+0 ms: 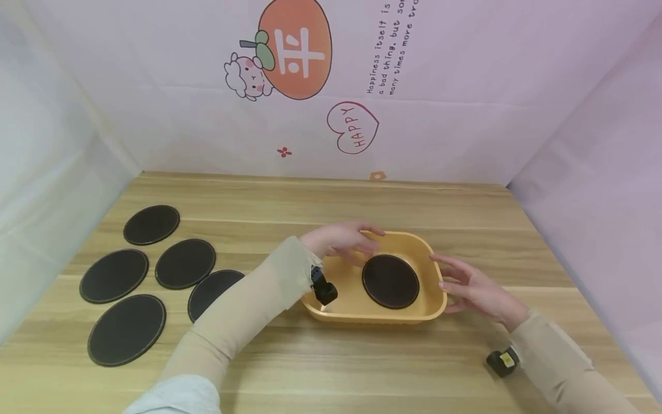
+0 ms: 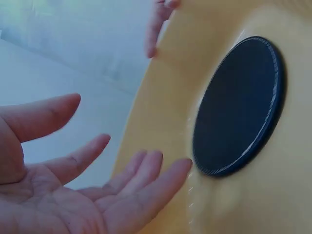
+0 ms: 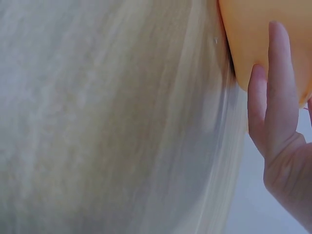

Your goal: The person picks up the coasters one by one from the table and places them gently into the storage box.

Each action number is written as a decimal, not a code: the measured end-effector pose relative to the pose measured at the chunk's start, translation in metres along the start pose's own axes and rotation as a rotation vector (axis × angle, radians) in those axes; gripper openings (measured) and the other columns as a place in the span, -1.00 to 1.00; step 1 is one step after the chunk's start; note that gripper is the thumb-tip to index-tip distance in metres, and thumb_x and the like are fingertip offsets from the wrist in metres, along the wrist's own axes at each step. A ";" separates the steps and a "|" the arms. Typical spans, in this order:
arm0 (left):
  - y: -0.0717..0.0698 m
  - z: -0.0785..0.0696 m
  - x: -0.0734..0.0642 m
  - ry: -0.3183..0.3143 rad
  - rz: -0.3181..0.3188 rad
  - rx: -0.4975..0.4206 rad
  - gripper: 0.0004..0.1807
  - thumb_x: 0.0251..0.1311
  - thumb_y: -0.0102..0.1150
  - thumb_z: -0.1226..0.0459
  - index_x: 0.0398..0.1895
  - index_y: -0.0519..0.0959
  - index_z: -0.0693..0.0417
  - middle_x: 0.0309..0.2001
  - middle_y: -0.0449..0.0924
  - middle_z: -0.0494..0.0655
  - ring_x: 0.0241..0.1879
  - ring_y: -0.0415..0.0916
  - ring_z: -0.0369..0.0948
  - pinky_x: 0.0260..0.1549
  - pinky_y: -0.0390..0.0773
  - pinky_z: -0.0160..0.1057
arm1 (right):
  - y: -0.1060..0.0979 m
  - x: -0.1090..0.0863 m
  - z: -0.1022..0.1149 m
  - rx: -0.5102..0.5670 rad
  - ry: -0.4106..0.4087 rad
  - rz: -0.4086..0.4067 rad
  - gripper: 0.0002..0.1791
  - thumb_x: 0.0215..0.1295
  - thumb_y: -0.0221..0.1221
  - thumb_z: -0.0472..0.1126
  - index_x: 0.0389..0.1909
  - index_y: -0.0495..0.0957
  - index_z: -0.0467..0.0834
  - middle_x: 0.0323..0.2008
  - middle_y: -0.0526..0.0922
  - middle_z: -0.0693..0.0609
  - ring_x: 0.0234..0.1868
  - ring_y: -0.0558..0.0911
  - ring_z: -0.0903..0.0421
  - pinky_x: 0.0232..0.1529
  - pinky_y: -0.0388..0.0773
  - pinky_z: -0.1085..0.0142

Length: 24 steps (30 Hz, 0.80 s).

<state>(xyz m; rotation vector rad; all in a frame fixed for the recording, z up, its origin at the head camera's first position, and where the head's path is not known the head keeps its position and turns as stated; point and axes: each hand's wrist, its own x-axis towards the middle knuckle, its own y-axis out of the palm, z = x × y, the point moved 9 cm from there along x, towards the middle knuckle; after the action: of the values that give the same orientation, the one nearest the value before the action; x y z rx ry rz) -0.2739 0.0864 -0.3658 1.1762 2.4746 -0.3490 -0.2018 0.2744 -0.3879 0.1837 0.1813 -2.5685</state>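
A yellow plastic basin (image 1: 431, 302) sits mid-table with one black round mat (image 1: 390, 280) lying flat in it. My left hand (image 1: 343, 240) hovers over the basin's left rear part, fingers straight and relaxed, holding nothing; in the left wrist view the open palm (image 2: 92, 195) faces the black mat (image 2: 239, 105) and the basin wall (image 2: 161, 112). My right hand (image 1: 468, 284) is at the basin's right side, fingers extended beside the rim; in the right wrist view its fingers (image 3: 275, 97) lie against the yellow basin (image 3: 253, 39).
Several more black round mats (image 1: 126, 328) lie spread over the left part of the wooden table (image 1: 320, 368). Pale fabric walls close in the back and both sides.
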 end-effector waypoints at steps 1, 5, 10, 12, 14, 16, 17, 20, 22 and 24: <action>-0.003 -0.002 -0.002 0.002 -0.005 -0.003 -0.45 0.37 -0.03 0.33 0.41 0.18 0.07 0.38 0.19 0.15 0.33 0.24 0.08 0.14 0.44 0.04 | 0.000 0.000 0.001 -0.006 -0.002 -0.003 -0.36 0.41 -0.02 -0.35 0.45 0.06 0.01 0.20 0.28 -0.18 -0.01 0.61 0.11 -0.19 0.63 0.00; -0.021 -0.005 -0.014 0.004 -0.045 -0.014 -0.48 0.35 0.00 0.32 0.37 0.24 0.09 0.36 0.24 0.14 0.31 0.27 0.05 0.13 0.46 0.02 | 0.001 0.001 0.002 -0.016 0.000 -0.009 -0.37 0.41 -0.01 -0.34 0.45 0.07 0.00 0.22 0.26 -0.25 -0.02 0.61 0.11 -0.19 0.63 0.01; -0.043 -0.002 -0.031 0.014 -0.079 -0.036 -0.45 0.33 0.03 0.31 0.37 0.22 0.13 0.34 0.27 0.18 0.30 0.29 0.06 0.11 0.48 0.02 | 0.002 0.000 0.003 -0.007 -0.004 -0.012 -0.37 0.40 0.00 -0.35 0.43 0.10 0.02 0.17 0.32 -0.05 -0.02 0.61 0.13 -0.19 0.64 0.02; -0.050 0.000 -0.036 0.017 -0.079 -0.039 -0.44 0.34 0.02 0.32 0.38 0.20 0.15 0.35 0.25 0.20 0.31 0.28 0.07 0.10 0.48 0.03 | 0.001 0.001 0.003 -0.008 -0.004 -0.015 -0.37 0.40 0.00 -0.35 0.44 0.10 0.02 0.18 0.31 -0.10 -0.01 0.61 0.14 -0.19 0.64 0.03; -0.055 0.002 -0.043 0.018 -0.083 -0.030 -0.44 0.34 0.01 0.32 0.39 0.19 0.16 0.35 0.25 0.20 0.31 0.27 0.08 0.10 0.48 0.03 | 0.001 0.001 0.003 -0.016 0.000 -0.021 -0.36 0.39 0.00 -0.35 0.44 0.09 0.02 0.21 0.25 -0.25 -0.02 0.60 0.14 -0.19 0.64 0.03; -0.060 0.005 -0.049 0.021 -0.086 -0.019 -0.44 0.35 0.00 0.32 0.40 0.18 0.17 0.36 0.24 0.20 0.31 0.27 0.09 0.10 0.48 0.04 | 0.000 0.001 0.002 -0.031 0.008 -0.031 -0.36 0.39 0.01 -0.34 0.44 0.09 0.01 0.24 0.16 -0.40 -0.02 0.60 0.15 -0.19 0.64 0.04; -0.062 0.007 -0.052 0.024 -0.086 -0.021 -0.44 0.35 -0.02 0.32 0.40 0.17 0.17 0.36 0.23 0.21 0.31 0.26 0.09 0.11 0.47 0.05 | 0.000 0.001 0.002 -0.036 0.015 -0.036 -0.36 0.39 0.01 -0.34 0.44 0.09 0.02 0.25 0.13 -0.44 -0.03 0.60 0.15 -0.19 0.64 0.05; -0.068 0.014 -0.061 0.029 -0.085 -0.035 -0.46 0.38 -0.05 0.31 0.39 0.16 0.19 0.35 0.23 0.23 0.32 0.24 0.11 0.13 0.46 0.05 | -0.001 0.000 0.001 -0.045 0.026 -0.049 -0.36 0.39 0.02 -0.34 0.44 0.09 0.02 0.24 0.14 -0.44 -0.04 0.60 0.15 -0.20 0.64 0.06; -0.072 0.019 -0.067 0.031 -0.092 -0.054 -0.48 0.40 -0.07 0.30 0.38 0.17 0.20 0.34 0.24 0.25 0.32 0.23 0.11 0.13 0.46 0.02 | -0.002 0.000 0.001 -0.046 0.033 -0.054 -0.36 0.39 0.03 -0.33 0.43 0.11 0.04 0.21 0.21 -0.36 -0.04 0.61 0.16 -0.20 0.65 0.06; -0.076 0.025 -0.072 0.038 -0.105 -0.070 -0.49 0.41 -0.09 0.30 0.37 0.17 0.22 0.33 0.25 0.26 0.32 0.24 0.11 0.13 0.47 -0.02 | -0.001 0.000 0.001 -0.046 0.031 -0.055 -0.36 0.39 0.03 -0.33 0.43 0.11 0.03 0.20 0.24 -0.31 -0.05 0.61 0.15 -0.20 0.65 0.06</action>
<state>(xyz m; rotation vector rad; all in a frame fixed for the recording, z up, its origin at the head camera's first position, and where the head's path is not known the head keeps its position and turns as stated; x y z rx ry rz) -0.2859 -0.0198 -0.3523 1.0366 2.5658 -0.2687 -0.2030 0.2752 -0.3866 0.2045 0.2609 -2.6139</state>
